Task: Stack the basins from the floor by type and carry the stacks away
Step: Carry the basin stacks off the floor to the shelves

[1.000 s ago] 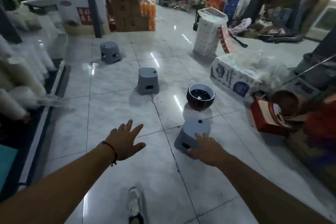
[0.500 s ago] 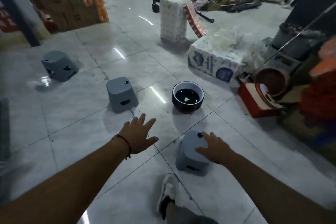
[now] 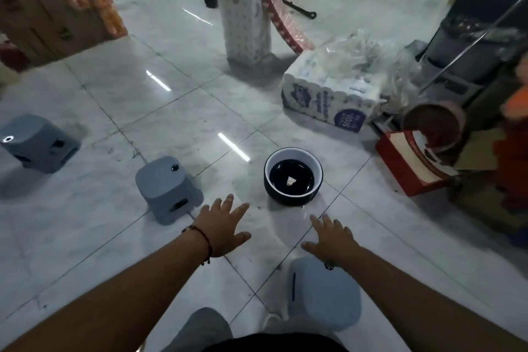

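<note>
A black basin with a white rim (image 3: 293, 177) stands upright on the tiled floor ahead of me. Both my hands reach toward it with spread fingers and hold nothing. My left hand (image 3: 223, 225) hovers just left of and below the basin. My right hand (image 3: 331, 238) hovers below it, a short gap away. Three grey upturned stool-like pieces stand around: one (image 3: 323, 293) under my right forearm, one (image 3: 167, 189) left of my left hand, one (image 3: 37, 142) at the far left.
Toilet-paper packs (image 3: 331, 100) and a tall wrapped pack (image 3: 245, 9) stand behind the basin. A red box (image 3: 405, 163) with a brown tub (image 3: 433, 126) lies at the right. Cardboard boxes (image 3: 54, 6) stand back left. My knee (image 3: 205, 329) shows at the bottom.
I have stepped forward. My right hand has lifted off the nearest grey piece, which now lies beneath my forearm. Both hands have moved toward the black basin.
</note>
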{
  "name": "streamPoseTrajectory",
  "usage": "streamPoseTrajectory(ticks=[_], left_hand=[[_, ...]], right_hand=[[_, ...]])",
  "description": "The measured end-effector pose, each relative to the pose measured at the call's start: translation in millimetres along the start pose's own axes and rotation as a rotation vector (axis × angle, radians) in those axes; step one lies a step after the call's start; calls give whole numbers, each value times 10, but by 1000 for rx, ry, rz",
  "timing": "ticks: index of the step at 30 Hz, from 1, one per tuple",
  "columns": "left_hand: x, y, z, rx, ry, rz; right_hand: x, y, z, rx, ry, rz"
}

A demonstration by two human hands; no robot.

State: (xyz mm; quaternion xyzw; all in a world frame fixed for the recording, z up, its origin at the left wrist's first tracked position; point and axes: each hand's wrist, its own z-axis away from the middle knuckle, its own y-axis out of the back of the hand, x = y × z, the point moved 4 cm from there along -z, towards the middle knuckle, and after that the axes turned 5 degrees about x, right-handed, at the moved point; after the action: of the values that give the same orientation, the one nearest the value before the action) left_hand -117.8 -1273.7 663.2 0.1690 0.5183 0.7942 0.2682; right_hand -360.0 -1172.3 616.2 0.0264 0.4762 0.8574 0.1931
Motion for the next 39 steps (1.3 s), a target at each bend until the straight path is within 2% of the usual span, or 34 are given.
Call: streamPoseTrajectory(ticks=[8,16,21,25,27,30,33,35,39], left_hand=[[-612,196,-1846,-69,-189,-79],[-969,292,-3476,-246,-370,-173],[-923,32,-4392,-319,-419,-209],[-799,-456,-5080,-397,-392,-189],[-732,-730,-5464,-448,-356,-132],[-709,-1302,-6133,-535,-217,81],[-755,-1920,-6796,-517,-31,343],[-794,-2374,-7180,-503,125,539],[-926,-3277,-7801,-543,541,1048]], right_hand=[[-7,392,-1135,-40,-186,-108],[-49,380,-2110,-124,-422,-276],[63,181,-2858,-167,-436,-361],[370,-132,-3613,-212,-450,-513],[563,-357,-4013,-245,-504,-705],[899,-845,-4577,-294,-637,-999],[1268,-1339,-5120,-275,-770,-1168],[1506,-1700,-5510,-232,-878,-1323],[1851,-2497,-6119,-63,-1201,-1821]])
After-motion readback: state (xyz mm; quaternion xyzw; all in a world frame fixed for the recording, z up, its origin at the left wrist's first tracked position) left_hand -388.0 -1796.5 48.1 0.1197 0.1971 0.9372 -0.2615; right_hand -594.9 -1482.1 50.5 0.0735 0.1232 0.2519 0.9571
